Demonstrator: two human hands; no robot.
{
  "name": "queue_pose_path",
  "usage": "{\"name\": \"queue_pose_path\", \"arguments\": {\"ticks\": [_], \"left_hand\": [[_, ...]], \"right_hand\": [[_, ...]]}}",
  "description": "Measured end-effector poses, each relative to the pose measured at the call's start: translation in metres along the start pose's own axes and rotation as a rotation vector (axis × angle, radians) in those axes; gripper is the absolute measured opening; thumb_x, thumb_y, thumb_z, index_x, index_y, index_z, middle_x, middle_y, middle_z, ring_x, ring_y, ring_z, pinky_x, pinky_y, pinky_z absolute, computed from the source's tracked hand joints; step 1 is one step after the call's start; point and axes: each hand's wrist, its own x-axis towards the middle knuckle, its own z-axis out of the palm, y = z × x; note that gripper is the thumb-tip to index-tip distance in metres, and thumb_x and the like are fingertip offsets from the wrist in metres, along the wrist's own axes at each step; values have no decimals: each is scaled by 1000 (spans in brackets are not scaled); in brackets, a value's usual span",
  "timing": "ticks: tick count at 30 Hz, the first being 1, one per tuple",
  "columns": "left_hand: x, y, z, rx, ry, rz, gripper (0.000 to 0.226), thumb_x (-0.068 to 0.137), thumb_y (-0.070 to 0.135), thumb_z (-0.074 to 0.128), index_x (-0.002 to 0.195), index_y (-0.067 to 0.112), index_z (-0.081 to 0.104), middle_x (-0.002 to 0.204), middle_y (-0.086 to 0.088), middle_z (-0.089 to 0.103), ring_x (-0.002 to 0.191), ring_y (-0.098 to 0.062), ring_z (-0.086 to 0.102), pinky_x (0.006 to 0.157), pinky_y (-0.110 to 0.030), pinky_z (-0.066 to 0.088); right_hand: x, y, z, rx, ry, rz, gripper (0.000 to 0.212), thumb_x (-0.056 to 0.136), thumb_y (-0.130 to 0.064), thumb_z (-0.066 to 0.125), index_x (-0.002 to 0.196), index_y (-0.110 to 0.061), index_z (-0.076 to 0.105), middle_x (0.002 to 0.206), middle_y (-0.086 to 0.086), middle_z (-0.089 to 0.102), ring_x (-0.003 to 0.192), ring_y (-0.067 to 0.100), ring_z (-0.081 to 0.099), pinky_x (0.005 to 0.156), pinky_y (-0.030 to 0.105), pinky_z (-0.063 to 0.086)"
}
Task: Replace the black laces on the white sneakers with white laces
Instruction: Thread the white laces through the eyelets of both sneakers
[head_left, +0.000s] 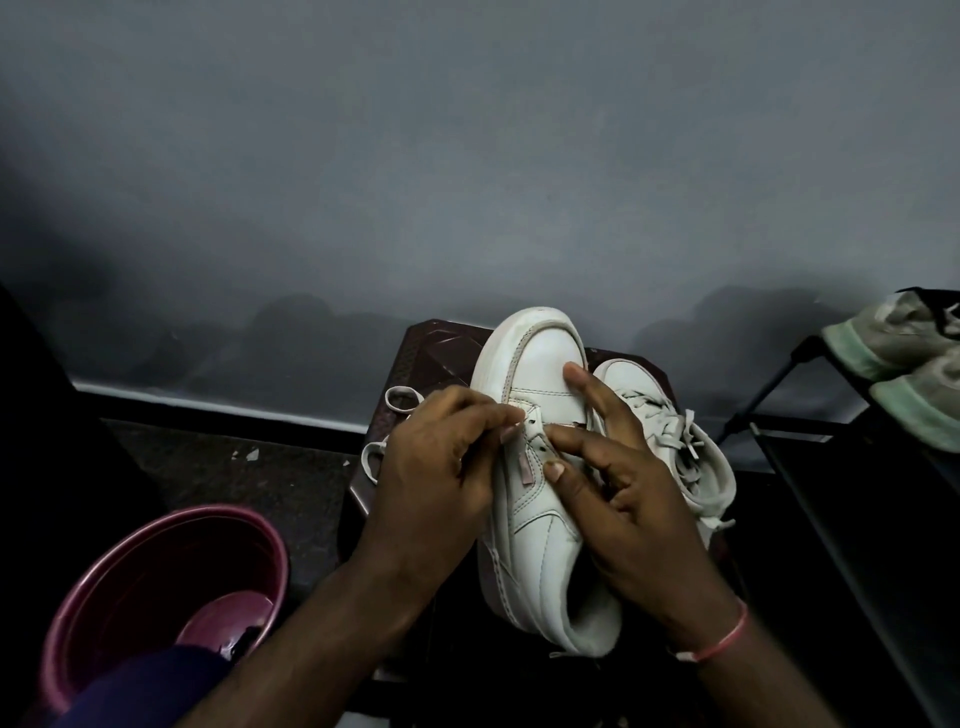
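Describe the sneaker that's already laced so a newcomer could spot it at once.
Start at the dark brown stool against the grey wall. Two white sneakers are there; yours is the right sneaker, partly behind the right hand. It alone has white laces crisscrossed up its front; the left sneaker, gripped by both hands, shows bare eyelets.

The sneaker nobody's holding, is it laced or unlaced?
Laced: white laces criss-cross the far sneaker, their loose ends trailing beside it.
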Motion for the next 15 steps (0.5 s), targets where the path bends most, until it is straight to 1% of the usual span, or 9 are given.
{"name": "queue_pose_path", "arguments": {"ticks": [2,4,6,8,10,12,13,15], "left_hand": [[2,0,-2,17,-15,18,16,85,5,64,96,6,75,89,0,69,83,-10,64,74,-22,52],[4,-1,-4,21,-36,38,16,84,5,66,97,6,75,91,1,69,84,-10,65,76,-22,52],[4,0,-7,13,-64,40,20,85,6,66,104,8,72,91,3,68,85,-10,64,77,-24,52],[5,2,-9,-22,-89,3,28,85,8,65,113,15,66,91,6,66,85,-8,63,78,-25,52],[6,5,-12,-30,-115,-31,34,85,12,64,118,22,61,90,10,64,86,-6,63,79,-19,51],[9,6,-16,12,-158,-33,39,84,16,62,121,29,55,90,13,62,86,-3,61,79,-11,47],[12,6,-18,43,-187,-24,42,84,17,62,122,32,51,90,14,61,86,-1,60,78,-9,44],[17,7,-23,108,-262,-1,46,84,17,61,123,35,45,89,14,60,83,-1,58,74,-10,42]], "right_hand": [[-1,-1,2,-5,2,-10,27,88,-13,59,107,-31,65,150,-10,39,142,7,31,111,17,30],[-2,-1,3,-14,5,-13,27,88,-14,59,108,-31,65,150,-13,38,143,8,30,113,22,30],[-1,0,4,-8,17,-14,27,88,-13,59,108,-29,66,150,-16,38,143,9,29,115,26,29],[-1,1,4,-6,28,-25,29,88,-12,59,107,-32,65,150,-18,38,144,10,29,116,30,29],[-1,2,6,-12,33,-24,28,88,-12,59,108,-29,67,150,-16,38,144,13,29,117,37,29],[-1,3,6,-40,28,-16,26,88,-12,58,110,-22,69,150,-14,38,144,14,28,117,38,28],[-1,3,7,-59,26,-14,26,88,-12,58,110,-21,69,150,-14,38,145,13,27,117,38,28],[-1,3,8,-89,21,-16,28,88,-11,58,111,-21,69,150,-16,38,145,11,26,117,38,28]]}}
